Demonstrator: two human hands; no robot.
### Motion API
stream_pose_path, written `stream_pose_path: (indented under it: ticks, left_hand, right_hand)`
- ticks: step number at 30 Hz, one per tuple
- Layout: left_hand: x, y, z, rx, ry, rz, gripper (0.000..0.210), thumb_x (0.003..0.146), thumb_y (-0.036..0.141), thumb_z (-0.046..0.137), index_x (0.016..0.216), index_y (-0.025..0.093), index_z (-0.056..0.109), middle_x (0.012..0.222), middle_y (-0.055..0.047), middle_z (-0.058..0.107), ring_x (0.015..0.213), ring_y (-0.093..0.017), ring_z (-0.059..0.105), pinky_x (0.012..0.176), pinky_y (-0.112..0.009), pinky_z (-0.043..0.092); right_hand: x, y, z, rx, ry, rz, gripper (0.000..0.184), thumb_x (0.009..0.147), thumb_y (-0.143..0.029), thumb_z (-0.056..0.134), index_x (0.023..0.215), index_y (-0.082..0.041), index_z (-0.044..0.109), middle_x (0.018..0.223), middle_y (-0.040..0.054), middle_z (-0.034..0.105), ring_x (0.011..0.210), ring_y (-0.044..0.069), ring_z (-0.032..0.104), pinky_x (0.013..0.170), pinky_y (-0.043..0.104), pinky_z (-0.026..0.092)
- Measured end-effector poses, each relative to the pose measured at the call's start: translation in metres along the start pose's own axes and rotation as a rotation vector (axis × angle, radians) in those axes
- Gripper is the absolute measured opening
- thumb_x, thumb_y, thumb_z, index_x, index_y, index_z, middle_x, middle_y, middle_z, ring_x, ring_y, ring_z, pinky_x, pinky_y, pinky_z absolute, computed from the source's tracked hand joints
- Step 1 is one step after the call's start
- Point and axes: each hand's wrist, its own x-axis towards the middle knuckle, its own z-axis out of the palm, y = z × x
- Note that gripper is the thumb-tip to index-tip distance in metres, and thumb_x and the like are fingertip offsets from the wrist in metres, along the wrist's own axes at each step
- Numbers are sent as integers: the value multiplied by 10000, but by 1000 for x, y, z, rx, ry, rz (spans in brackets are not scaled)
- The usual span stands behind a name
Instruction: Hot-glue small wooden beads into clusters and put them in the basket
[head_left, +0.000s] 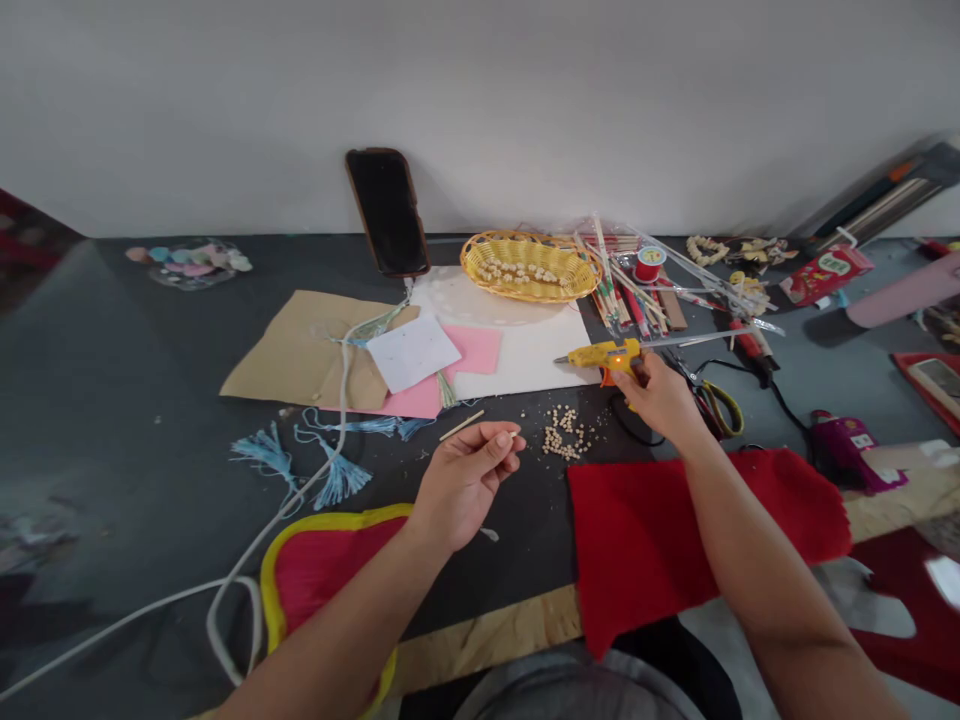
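Observation:
My left hand (476, 470) is closed, thumb against the fingers, around a small pale piece (514, 434) whose tip alone shows. Just beyond this hand lies a thin wooden stick (461, 425). In my right hand (660, 400) is a yellow hot glue gun (606, 356), its nozzle pointing left over a white sheet (525, 350) and a small light glowing on its side. A clear glue stick (697, 338) sticks out of its back. Between the hands, small round wooden beads (564, 433) are scattered on the dark table.
A yellow woven basket (529, 262) holds pale pieces by the wall. A phone (386, 212) leans left of it. Blue tassels (341, 480) and a white cable (300, 490) lie at left. Red felt (637, 540) lies under my right forearm, scissors (720, 408) beyond it.

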Motion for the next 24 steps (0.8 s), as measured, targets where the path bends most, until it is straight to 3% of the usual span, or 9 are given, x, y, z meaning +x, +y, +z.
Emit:
stream_pose_path:
  ticks: [3, 7, 10, 13, 17, 21, 24]
  left_hand:
    - [0, 3, 1, -10, 11, 26, 157, 607, 195, 830, 733, 152, 748, 665, -27, 696, 592, -80, 580, 556, -177, 461]
    - [-1, 9, 2, -33, 34, 70, 181, 580, 183, 844, 726, 154, 741, 661, -18, 681, 597, -79, 569, 564, -189, 457]
    - [-3, 18, 3, -73, 18, 134, 186, 567, 186, 856, 709, 163, 737, 639, -2, 652, 583, -70, 540, 568, -199, 443]
    - [-8, 29, 4, -102, -38, 218, 185, 571, 214, 864, 700, 183, 735, 618, 12, 623, 567, -60, 500, 555, -198, 420]
    - [-17, 39, 7, -133, -124, 263, 205, 521, 227, 891, 646, 220, 730, 559, 34, 568, 524, -51, 440, 501, -185, 370]
    - [-20, 34, 9, -78, -187, 193, 178, 526, 253, 888, 632, 247, 745, 532, 24, 559, 503, -61, 433, 492, -206, 356]
    - [-17, 26, 9, -62, -191, 133, 157, 551, 244, 876, 647, 229, 752, 548, 11, 591, 516, -64, 457, 513, -214, 372]
  right_hand:
    - [0, -5, 0, -349, 51, 30, 365, 853, -458, 558, 1040, -145, 582, 915, 139, 707, 838, 290, 666, 716, 376, 481]
    - [-3, -11, -1, -541, 41, -12, 374, 895, -431, 512, 1077, -114, 588, 926, 168, 701, 843, 301, 660, 717, 371, 474]
    - [-11, -19, -11, -567, 109, -99, 401, 904, -414, 510, 1161, -112, 573, 1057, 195, 667, 943, 324, 636, 774, 402, 483]
    - [-21, -30, -22, -414, 140, -302, 316, 922, -323, 499, 1180, -158, 577, 1173, 155, 626, 1021, 290, 618, 848, 391, 495]
    - [-30, -42, -17, -190, -43, -471, 217, 924, -203, 475, 1082, -199, 623, 1115, 92, 664, 1015, 234, 635, 888, 367, 510]
    - [-28, -42, 6, -232, -237, -462, 218, 905, -128, 474, 1011, -178, 657, 1035, 92, 689, 981, 224, 645, 873, 360, 520]
    - [-25, -38, 16, -277, -267, -474, 201, 896, -114, 493, 952, -187, 671, 1012, 78, 685, 953, 202, 644, 833, 314, 523]
